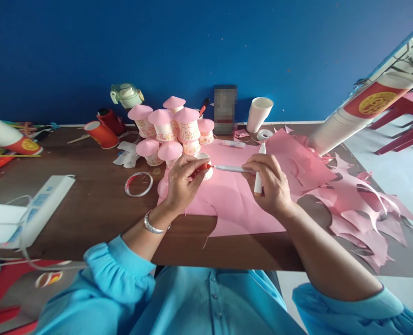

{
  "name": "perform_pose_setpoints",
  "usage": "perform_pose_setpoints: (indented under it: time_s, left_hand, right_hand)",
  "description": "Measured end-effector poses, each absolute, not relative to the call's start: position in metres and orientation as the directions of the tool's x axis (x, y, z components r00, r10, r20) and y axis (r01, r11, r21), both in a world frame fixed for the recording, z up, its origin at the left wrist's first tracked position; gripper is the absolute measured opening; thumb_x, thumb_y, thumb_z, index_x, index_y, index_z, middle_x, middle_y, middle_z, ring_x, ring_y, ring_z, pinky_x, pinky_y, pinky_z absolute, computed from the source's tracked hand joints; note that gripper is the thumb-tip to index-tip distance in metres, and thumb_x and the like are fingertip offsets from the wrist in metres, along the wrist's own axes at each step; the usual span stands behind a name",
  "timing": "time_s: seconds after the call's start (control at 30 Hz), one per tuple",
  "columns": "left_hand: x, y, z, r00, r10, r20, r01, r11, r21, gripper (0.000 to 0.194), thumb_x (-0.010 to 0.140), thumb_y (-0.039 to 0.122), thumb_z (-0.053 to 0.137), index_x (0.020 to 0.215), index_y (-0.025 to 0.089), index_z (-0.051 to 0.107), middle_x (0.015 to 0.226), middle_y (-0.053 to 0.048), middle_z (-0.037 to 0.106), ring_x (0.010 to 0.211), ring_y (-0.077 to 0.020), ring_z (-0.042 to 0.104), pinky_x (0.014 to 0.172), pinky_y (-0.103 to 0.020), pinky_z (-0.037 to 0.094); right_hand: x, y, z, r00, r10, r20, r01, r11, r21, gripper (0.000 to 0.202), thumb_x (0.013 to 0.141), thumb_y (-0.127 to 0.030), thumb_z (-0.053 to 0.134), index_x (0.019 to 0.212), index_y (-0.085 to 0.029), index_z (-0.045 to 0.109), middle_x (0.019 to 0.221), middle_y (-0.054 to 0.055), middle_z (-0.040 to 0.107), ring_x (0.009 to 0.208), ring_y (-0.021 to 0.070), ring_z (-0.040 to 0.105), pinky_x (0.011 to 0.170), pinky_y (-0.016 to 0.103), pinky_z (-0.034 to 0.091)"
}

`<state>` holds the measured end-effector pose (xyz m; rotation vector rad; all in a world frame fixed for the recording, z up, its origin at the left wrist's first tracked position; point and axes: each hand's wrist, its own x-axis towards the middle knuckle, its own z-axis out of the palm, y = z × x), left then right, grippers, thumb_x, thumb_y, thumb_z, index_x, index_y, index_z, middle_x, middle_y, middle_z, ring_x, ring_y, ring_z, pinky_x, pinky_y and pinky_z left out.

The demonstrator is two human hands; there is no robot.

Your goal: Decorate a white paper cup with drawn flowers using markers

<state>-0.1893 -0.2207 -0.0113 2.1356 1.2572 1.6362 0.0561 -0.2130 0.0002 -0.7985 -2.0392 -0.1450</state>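
My left hand (185, 181) pinches a small red-orange marker cap (205, 166) at the tip of a white marker (229, 168). My right hand (269, 181) holds the barrel of that marker, lying nearly level. A second white marker (258, 183) with an orange-brown end stands upright between the right fingers. Behind my left hand is a white paper cup (209, 174), partly hidden. Several small decorated cups with pink cone roofs (162, 117) are grouped beyond my left hand. Pink paper (246, 204) lies under both hands.
Pink scraps (360, 214) lie at the right, near a long leaning cup stack (353, 116). White cups (260, 114) and a blurred dark panel (226, 109) stand by the blue wall. On the left are a wire coil (138, 184), a red cup (101, 135) and a power strip (40, 209).
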Motion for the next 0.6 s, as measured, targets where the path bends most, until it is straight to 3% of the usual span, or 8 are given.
perform_pose_setpoints:
  time_s: [0.23,0.4,0.6]
  left_hand:
    - [-0.195,-0.218,-0.012,0.209,0.536,0.818,0.678,-0.682,0.273,0.027,0.097,0.013,0.063,0.121,0.022,0.072,0.093,-0.004,0.068,0.084,-0.0129,0.067,0.075,-0.025,0.058]
    - [-0.199,-0.217,-0.016,0.324,0.452,0.831,0.729,-0.679,0.085,0.037,0.096,0.009,0.062,0.131,0.021,0.067,0.094,-0.004,0.067,0.084,-0.0143,0.067,0.079,-0.026,0.058]
    - [-0.2,-0.22,-0.016,0.375,0.467,0.801,0.761,-0.648,0.022,0.029,0.1,0.015,0.058,0.126,0.021,0.07,0.091,-0.004,0.066,0.079,-0.0133,0.065,0.075,-0.025,0.056]
  right_hand:
    - [0.057,-0.21,-0.003,-0.442,0.47,0.764,0.605,0.785,-0.133,0.02,0.101,-0.012,0.054,0.118,-0.021,0.058,0.107,0.01,0.066,0.092,0.0206,0.069,0.066,0.029,0.055]
    - [0.059,-0.211,-0.002,-0.47,0.473,0.745,0.599,0.791,-0.124,0.02,0.101,-0.012,0.052,0.118,-0.021,0.058,0.107,0.011,0.065,0.091,0.0209,0.068,0.068,0.03,0.056]
    - [0.053,-0.215,-0.001,-0.439,0.536,0.721,0.524,0.804,-0.279,0.017,0.101,-0.01,0.052,0.111,-0.022,0.058,0.106,0.01,0.062,0.095,0.0211,0.066,0.074,0.032,0.056]
